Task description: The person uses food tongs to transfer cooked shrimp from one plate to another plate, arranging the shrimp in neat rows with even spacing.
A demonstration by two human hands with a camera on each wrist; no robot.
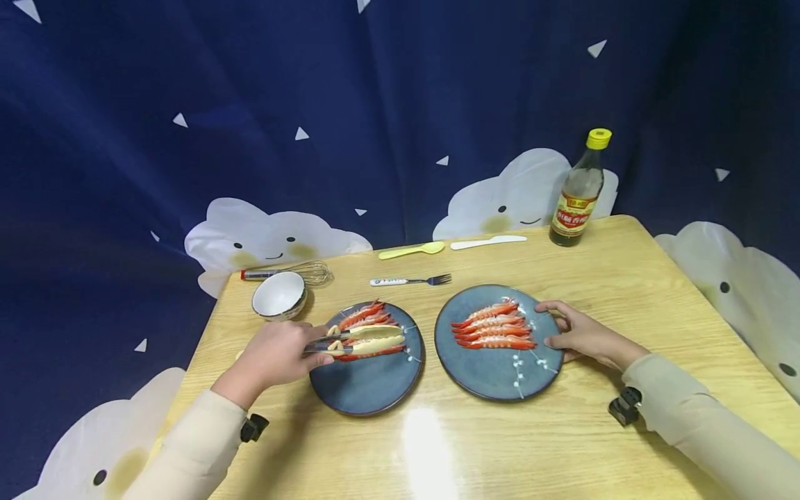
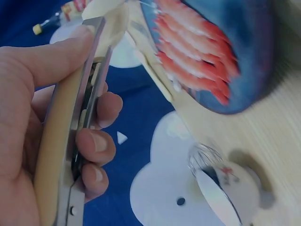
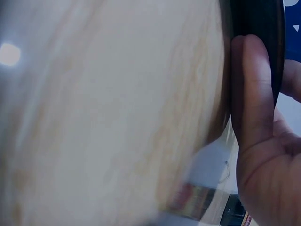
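Note:
My left hand grips a pair of tongs with metal arms and cream tips. Those tips reach over red-and-white shrimp on the left blue plate. In the left wrist view, thumb and curled fingers wrap the cream-and-metal handle. A second blue plate, with white floral marks, bears several shrimp in a row. At its right rim is my right hand, pinching the edge. The right wrist view shows this hand against the plate's dark side.
A white bowl and a whisk are at the table's back left. Along the back lie a yellow spoon, a white knife and a fork. A yellow-capped bottle stands at the back right.

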